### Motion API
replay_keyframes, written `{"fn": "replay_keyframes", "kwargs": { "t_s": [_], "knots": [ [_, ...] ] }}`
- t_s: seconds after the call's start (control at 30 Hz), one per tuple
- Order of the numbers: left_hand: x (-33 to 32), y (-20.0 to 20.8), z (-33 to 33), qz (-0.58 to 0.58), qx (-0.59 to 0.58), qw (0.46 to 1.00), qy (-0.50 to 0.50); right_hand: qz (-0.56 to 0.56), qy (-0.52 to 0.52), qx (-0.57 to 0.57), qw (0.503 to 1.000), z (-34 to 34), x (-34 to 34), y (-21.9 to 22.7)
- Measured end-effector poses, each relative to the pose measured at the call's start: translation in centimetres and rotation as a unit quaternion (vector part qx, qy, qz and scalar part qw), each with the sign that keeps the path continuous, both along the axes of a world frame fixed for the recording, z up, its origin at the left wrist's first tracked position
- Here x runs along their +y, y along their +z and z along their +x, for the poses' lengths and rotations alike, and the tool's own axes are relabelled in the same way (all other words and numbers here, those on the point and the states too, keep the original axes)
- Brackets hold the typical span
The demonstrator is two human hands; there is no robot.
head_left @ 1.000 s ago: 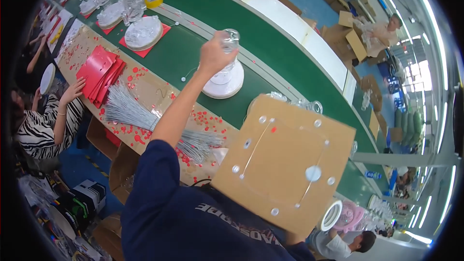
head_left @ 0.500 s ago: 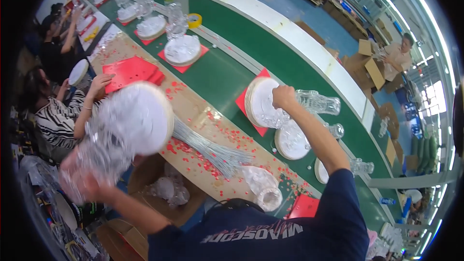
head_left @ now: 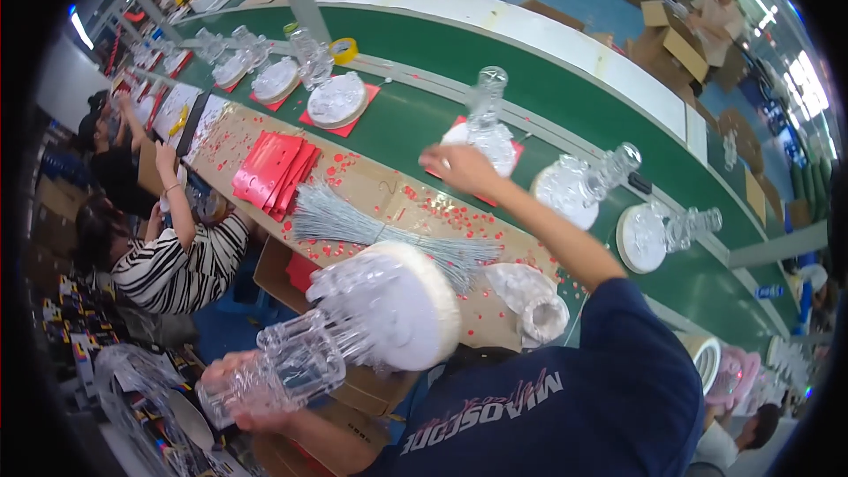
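The green belt (head_left: 397,128) runs from upper left to lower right, with a brown board (head_left: 353,172) on my side and a white ledge (head_left: 495,13) beyond; red scraps litter the board; red sheets (head_left: 274,168) lie stacked there, beside a wire bundle (head_left: 389,234); units of clear stem and white disc stand or lean along the belt, several on red sheets; a tape roll (head_left: 344,50) sits at the belt's far edge; a co-worker in stripes (head_left: 177,265) sits at left, and another person (head_left: 720,18) is by a carton across the blue floor.

The far left of the line is small and hard to make out; the dark rim cuts off the outer room; my shirt and the held unit cover part of the board and the box below.

My left hand (head_left: 247,389) is closed round the clear stem of the held unit (head_left: 309,358), fingers partly blurred behind the plastic; its disc faces right, tilted, in front of the board; my right hand (head_left: 459,168) lies over the near edge of the belt unit (head_left: 486,124), fingers together and slightly bent; whether they pinch its disc I cannot tell.
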State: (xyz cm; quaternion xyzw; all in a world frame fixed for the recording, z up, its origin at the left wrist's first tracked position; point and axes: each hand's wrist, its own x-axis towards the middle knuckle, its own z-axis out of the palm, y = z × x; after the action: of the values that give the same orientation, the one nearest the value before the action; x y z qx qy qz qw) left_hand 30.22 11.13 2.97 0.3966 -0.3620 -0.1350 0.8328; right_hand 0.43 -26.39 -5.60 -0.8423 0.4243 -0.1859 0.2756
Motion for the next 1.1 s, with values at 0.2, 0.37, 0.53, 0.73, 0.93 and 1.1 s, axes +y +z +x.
{"fn": "replay_keyframes", "kwargs": {
  "t_s": [0.2,0.37,0.53,0.73,0.93,1.1],
  "knots": [
    [-10.5,-11.7,-7.0,0.02,0.326,0.91,-0.255,0.331,-0.176,-0.358,0.855,-15.4,22.0,-2.4],
    [-13.7,-14.1,-24.5,0.231,0.472,0.67,-0.524,0.095,-0.414,-0.458,0.781,-28.0,35.3,-3.0],
    [-8.4,-20.5,-38.7,0.482,0.411,0.462,-0.621,0.073,-0.602,-0.424,0.673,-35.2,45.8,0.4],
    [-5.8,-22.3,-41.7,0.594,0.387,0.399,-0.581,0.072,-0.586,-0.244,0.769,-32.1,44.8,3.4],
    [-2.7,-12.3,-38.9,0.465,0.271,0.694,-0.478,0.07,-0.53,-0.169,0.828,-30.4,37.7,4.3],
    [-0.7,-3.8,-37.3,0.125,-0.578,0.799,-0.114,0.005,-0.5,-0.096,0.861,-28.7,34.9,5.4]
  ]
}}
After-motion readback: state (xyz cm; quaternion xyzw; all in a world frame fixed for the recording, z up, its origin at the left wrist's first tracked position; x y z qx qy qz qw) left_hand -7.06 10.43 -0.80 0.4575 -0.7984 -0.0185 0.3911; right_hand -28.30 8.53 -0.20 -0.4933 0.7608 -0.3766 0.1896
